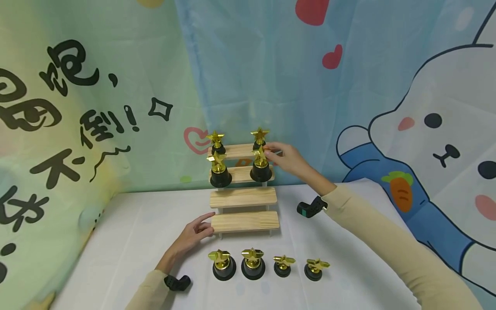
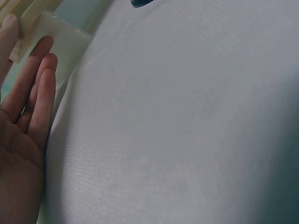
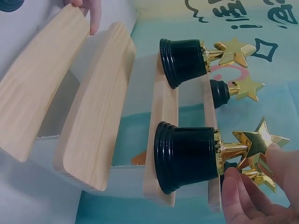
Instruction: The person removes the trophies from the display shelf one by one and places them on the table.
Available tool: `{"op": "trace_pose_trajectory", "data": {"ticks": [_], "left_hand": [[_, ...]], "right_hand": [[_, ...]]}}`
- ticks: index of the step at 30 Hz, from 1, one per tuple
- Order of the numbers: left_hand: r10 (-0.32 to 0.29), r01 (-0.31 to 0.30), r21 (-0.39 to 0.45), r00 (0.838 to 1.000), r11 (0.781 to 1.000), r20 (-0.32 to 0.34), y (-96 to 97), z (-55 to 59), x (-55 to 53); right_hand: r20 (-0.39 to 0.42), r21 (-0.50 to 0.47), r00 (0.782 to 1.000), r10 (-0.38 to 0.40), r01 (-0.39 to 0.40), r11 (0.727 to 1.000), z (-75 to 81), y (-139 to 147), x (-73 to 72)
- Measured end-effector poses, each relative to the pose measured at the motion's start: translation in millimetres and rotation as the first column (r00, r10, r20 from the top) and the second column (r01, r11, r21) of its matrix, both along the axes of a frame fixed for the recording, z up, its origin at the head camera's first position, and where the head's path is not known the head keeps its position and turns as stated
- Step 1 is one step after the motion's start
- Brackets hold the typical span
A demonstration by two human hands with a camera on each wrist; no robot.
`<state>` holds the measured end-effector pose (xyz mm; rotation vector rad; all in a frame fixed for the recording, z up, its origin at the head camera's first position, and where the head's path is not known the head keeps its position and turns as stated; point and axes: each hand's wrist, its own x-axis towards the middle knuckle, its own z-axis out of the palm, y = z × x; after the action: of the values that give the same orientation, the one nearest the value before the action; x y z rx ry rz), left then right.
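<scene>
A trophy (image 3: 194, 151) stands beside the right fingers (image 3: 231, 195).

1. Right hand (image 3: 264, 205) bends its fingers beside a half-hidden small star trophy (image 3: 267, 182); grip unclear.
2. Large star trophy (image 3: 189, 151) stands on a wooden shelf board (image 3: 166, 105).
3. Left hand (image 3: 93, 13) touches the lowest board (image 3: 44, 79).

Backdrop (image 1: 248, 77) | black "不" (image 1: 55, 171) | black "倒!" (image 1: 101, 125) | other characters (image 1: 71, 64) unclear
</scene>
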<state>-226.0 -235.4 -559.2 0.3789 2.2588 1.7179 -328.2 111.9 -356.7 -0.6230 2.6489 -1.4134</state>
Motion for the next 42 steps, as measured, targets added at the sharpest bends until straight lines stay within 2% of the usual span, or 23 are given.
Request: {"op": "trace_pose_trajectory", "data": {"ticks": [12,18,28,42], "left_hand": [[0.006,-0.006,-0.015,1.000,1.000,0.012,0.6,2.2,1.6],[0.003,-0.003,-0.018,1.000,1.000,0.015,1.3,2.2,2.0],[0.008,-0.008,-0.022,1.000,1.000,0.009,1.1,1.0,1.2],[-0.009,0.009,0.007,1.000,1.000,-0.004,-0.5,-0.9,0.4]], "right_hand": [[0.035,-0.058,0.999,-0.008,0.010,0.998,-0.8,0.6,0.3],[0.062,-0.079,0.997,-0.038,0.043,0.996,1.1,1.6,4.6],[0.118,-0.128,0.992,-0.038,0.053,0.990,3.8,3.6,11.8],[0.131,-0.064,0.991,-0.013,0.022,0.998,14.0,27.5,48.7]]}}
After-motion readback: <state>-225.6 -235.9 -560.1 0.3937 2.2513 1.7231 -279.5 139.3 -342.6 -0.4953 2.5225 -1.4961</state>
